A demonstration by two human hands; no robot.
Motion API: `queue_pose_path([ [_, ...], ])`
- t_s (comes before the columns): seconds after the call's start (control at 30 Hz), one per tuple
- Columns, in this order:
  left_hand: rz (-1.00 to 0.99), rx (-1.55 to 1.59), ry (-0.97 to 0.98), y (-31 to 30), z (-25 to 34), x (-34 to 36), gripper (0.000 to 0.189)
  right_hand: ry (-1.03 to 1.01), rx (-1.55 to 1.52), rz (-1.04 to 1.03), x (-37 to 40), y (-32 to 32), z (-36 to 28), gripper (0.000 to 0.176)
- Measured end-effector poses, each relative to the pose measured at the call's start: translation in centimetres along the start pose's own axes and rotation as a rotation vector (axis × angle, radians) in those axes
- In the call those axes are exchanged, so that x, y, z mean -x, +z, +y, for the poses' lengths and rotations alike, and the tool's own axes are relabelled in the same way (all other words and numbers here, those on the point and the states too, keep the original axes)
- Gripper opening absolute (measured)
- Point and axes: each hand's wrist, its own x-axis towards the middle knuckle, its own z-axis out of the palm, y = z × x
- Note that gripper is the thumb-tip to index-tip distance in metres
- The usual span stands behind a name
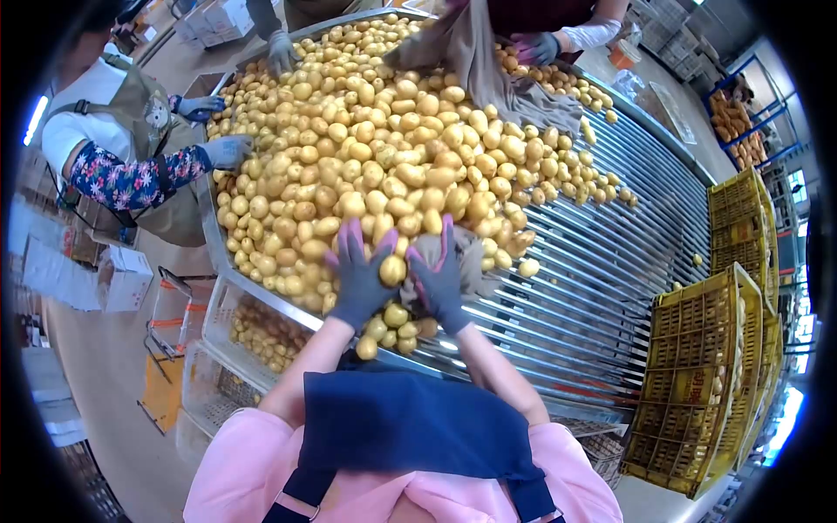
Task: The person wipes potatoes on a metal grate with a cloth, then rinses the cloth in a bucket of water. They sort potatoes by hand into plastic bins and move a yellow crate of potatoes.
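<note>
My left hand (361, 277), in a grey glove with pink fingertips, lies on the pile of potatoes (349, 157) with its fingers spread. A single potato (392, 270) sits between my two hands, beside the left fingers. My right hand (438, 277), gloved alike, is on a bunched grey cloth (469, 266); thumb and one finger show around the cloth, the other fingers are hidden. Several loose potatoes (395, 327) lie between my wrists near the front edge.
Under the pile runs a metal roller table (602, 279). Yellow crates (693, 383) are stacked at the right, clear crates (231, 375) at the lower left. A co-worker's gloved hand (228, 152) touches the pile at left. Across the table, another person handles a grey-brown cloth (497, 74).
</note>
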Motion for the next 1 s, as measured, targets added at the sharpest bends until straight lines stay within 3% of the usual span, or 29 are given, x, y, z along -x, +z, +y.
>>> queue_pose_path([
  [0.1,-0.089,-0.218,0.024,-2.8,0.3,-4.6,0.076,0.232,-0.106,-0.129,-0.7,-2.2,-3.1,0.088],
  [0.13,-0.117,-0.225,-0.015,-3.3,0.0,-6.0,0.075,-0.107,0.139,-0.118,-1.1,-3.6,-2.2,0.087],
  [0.17,-0.146,-0.230,-0.058,-3.6,-0.7,-7.0,0.074,-0.266,0.316,-0.195,-0.8,-5.5,-2.4,0.086],
  [0.2,-0.020,0.057,-0.076,-3.8,-1.7,-7.7,0.067,-0.440,0.477,-0.247,-0.5,-7.3,-2.5,0.084],
  [0.23,-0.014,0.060,-0.091,-4.4,-2.7,-7.6,0.067,-0.296,0.593,-0.365,0.5,-8.6,-5.2,0.079],
  [0.27,0.024,0.267,-0.075,-5.1,-3.7,-7.4,0.065,-0.162,0.723,-0.492,1.5,-9.9,-7.9,0.073],
  [0.33,0.066,0.506,-0.021,-6.5,-5.9,-5.9,0.057,0.139,0.948,-0.392,1.7,-10.9,-11.8,0.054],
  [0.37,0.060,0.362,-0.038,-7.4,-6.1,-4.1,0.052,0.165,1.020,-0.187,0.8,-11.1,-11.9,0.044],
  [0.4,0.157,0.671,-0.112,-5.5,-7.0,-1.3,0.045,-0.129,1.009,-0.080,-0.6,-10.8,-12.7,0.034],
  [0.43,0.083,0.397,-0.120,-4.9,-8.2,1.7,0.047,-0.202,1.057,-0.031,-2.2,-10.2,-13.3,0.032],
  [0.47,-0.088,0.346,-0.207,-6.3,-7.3,3.3,0.049,-0.359,1.227,0.049,-4.4,-9.5,-12.6,0.027],
  [0.5,-0.089,0.345,-0.215,-6.4,-6.7,4.8,0.049,-0.621,1.259,0.015,-6.7,-8.3,-12.5,0.023],
  [0.57,-0.251,0.175,0.060,-6.4,-5.2,7.7,0.049,-0.790,1.311,-0.023,-11.5,-4.9,-11.8,0.021],
  [0.6,-0.203,0.134,0.090,-5.9,-5.0,8.7,0.048,-0.846,1.322,-0.061,-13.8,-3.2,-11.5,0.019],
  [0.67,-0.130,0.093,0.070,-5.5,-4.0,9.1,0.046,-0.688,1.543,-0.105,-17.7,-0.6,-9.5,0.014],
  [0.7,-0.120,0.088,0.053,-5.0,-3.6,8.6,0.046,-0.464,1.677,-0.149,-19.6,0.1,-8.0,0.017],
  [0.77,-0.023,0.117,-0.051,-3.9,-3.2,7.9,0.044,-0.376,1.723,-0.033,-21.1,1.2,-6.5,0.018],
  [0.83,0.053,0.084,-0.055,-3.5,-2.6,6.8,0.044,-0.439,1.671,-0.099,-20.8,0.6,-7.2,0.018],
  [0.9,-0.071,0.259,-0.228,-4.6,-1.6,5.9,0.047,-0.491,1.628,-0.167,-18.9,-0.2,-7.7,0.021],
  [0.97,0.039,0.325,-0.227,-5.1,-1.5,5.3,0.042,-0.638,1.052,0.008,-16.8,-0.8,-8.3,0.029],
  [1.0,0.001,0.895,-0.516,-5.2,-1.2,5.2,0.038,-0.587,0.920,-0.065,-15.4,-0.5,-8.3,0.032],
])
